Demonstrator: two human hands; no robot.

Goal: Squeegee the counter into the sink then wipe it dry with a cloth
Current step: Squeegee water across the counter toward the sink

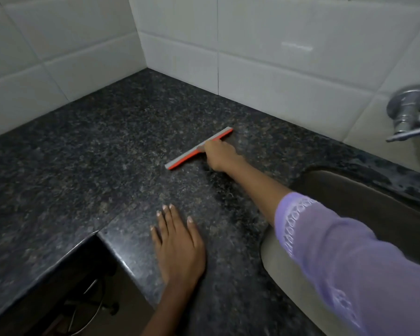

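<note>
1. Two hands were on the counter [87, 146]: the right hand [220, 156] reached far out and gripped the squeegee [199, 148], fingers curled round its handle.
2. The squeegee's blade lay on the granite, aslant, well left of the sink [378, 214].
3. The left hand [178, 246] rested flat near the counter's front edge, fingers straight and slightly spread, holding nothing.
4. A tap [409, 112] jutted from the tiles [277, 44] above the sink.

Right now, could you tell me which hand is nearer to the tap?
Right. The right hand grips the squeegee mid-counter, left of the tap; the left hand rests flat near the front edge, farther away.
</note>
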